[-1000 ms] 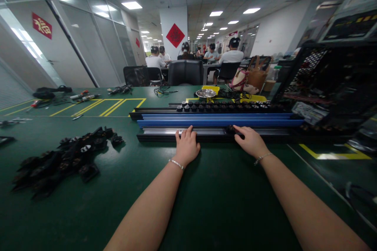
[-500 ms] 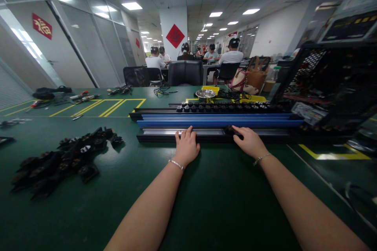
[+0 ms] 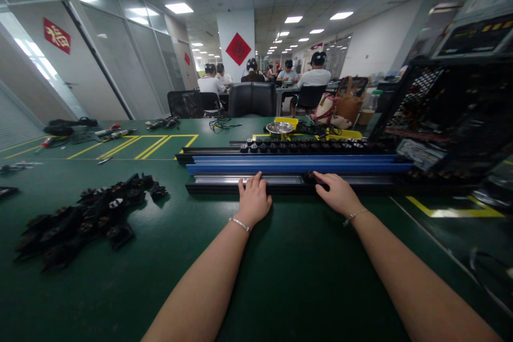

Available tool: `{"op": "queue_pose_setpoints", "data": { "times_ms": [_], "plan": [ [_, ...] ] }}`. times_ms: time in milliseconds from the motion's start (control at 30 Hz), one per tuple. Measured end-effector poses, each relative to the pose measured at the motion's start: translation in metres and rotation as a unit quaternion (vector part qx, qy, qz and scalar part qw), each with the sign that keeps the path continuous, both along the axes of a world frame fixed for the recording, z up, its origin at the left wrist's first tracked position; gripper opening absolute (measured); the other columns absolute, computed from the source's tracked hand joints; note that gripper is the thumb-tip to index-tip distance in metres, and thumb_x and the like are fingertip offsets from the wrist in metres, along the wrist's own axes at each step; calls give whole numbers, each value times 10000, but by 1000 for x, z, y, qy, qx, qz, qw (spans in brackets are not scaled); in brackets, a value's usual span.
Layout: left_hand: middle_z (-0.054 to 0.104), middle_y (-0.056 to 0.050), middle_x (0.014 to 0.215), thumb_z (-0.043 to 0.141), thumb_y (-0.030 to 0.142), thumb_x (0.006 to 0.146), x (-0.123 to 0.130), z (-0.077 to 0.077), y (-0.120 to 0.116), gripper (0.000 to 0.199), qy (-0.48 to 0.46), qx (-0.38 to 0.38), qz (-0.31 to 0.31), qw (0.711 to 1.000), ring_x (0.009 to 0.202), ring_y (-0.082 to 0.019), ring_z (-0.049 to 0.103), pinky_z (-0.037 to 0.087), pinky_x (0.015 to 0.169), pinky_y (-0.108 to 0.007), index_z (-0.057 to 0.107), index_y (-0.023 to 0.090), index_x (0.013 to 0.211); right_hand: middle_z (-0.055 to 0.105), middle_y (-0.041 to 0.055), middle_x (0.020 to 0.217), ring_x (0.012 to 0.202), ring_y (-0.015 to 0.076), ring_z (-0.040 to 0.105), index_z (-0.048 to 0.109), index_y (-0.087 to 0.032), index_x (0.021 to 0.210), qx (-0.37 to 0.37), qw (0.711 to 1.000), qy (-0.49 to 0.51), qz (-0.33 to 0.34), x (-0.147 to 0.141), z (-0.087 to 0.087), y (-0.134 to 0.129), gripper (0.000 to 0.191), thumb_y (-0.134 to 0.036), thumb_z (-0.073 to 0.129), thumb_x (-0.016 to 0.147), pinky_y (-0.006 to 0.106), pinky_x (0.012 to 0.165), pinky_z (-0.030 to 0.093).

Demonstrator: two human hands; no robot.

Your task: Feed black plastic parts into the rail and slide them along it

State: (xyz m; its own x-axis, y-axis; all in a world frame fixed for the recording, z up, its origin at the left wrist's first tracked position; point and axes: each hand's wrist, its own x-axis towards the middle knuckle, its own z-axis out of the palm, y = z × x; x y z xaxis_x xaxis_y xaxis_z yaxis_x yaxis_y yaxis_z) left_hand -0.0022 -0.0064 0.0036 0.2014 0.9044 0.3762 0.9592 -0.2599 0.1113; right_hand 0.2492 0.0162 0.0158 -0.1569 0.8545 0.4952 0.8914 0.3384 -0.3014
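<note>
A long black rail [image 3: 208,188] with a shiny metal channel lies across the table in front of me. My left hand [image 3: 255,196] rests on it, fingers spread over the channel and its near edge, gripping nothing. Inside the channel, right of that hand, sits a small black part [image 3: 308,177] whose exact kind I cannot make out. My right hand [image 3: 337,192] touches this part's right side with the index fingertip. Its thumb is apart, by the rail's near wall, and the other fingers are partly hidden.
Behind the rail run a blue rail [image 3: 224,165] and a rack of small black parts [image 3: 276,148]. A pile of black parts [image 3: 92,214] lies at left. Further back are a metal bowl [image 3: 279,127] and cables [image 3: 224,124]. A black chassis [image 3: 433,112] stands at right; people sit beyond.
The small black part has slid slightly left along the channel, with my right hand following it. My left hand stays in place.
</note>
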Motion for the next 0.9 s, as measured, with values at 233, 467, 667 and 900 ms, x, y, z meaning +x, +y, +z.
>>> {"op": "queue_pose_setpoints", "data": {
  "times_ms": [233, 467, 667, 900],
  "plan": [
    [382, -86, 1446, 480, 338, 814, -1, -2, 1, 375, -5, 7, -3, 1000, 1283, -249, 361, 150, 1109, -545, 501, 217, 1168, 664, 99, 1072, 1047, 243, 574, 631, -158, 1158, -13, 1000, -1, 6, -6, 1, -2, 416, -269, 476, 788, 398, 949, 454],
    [387, -90, 1442, 487, 339, 810, -1, -3, 1, 376, -7, 9, -5, 1000, 1279, -251, 367, 152, 1106, -547, 499, 219, 1166, 662, 108, 1078, 1054, 250, 569, 619, -139, 1172, -5, 1000, -3, 24, -9, 0, -3, 433, -267, 459, 791, 422, 966, 443],
    [386, -91, 1443, 493, 339, 807, -1, -3, 2, 384, -5, 11, -5, 1000, 1278, -255, 364, 151, 1105, -552, 500, 214, 1169, 661, 101, 1087, 1051, 249, 570, 623, -156, 1168, -1, 1000, -9, 18, -9, -1, -2, 431, -275, 459, 788, 424, 956, 448],
    [391, -85, 1440, 485, 343, 813, 0, -2, 1, 374, 1, 9, 0, 1000, 1273, -250, 370, 164, 1100, -553, 509, 210, 1161, 648, 129, 1113, 1070, 264, 558, 607, -106, 1187, -5, 999, -24, 37, -11, 0, -2, 472, -302, 432, 794, 445, 974, 433]
  ]
}}
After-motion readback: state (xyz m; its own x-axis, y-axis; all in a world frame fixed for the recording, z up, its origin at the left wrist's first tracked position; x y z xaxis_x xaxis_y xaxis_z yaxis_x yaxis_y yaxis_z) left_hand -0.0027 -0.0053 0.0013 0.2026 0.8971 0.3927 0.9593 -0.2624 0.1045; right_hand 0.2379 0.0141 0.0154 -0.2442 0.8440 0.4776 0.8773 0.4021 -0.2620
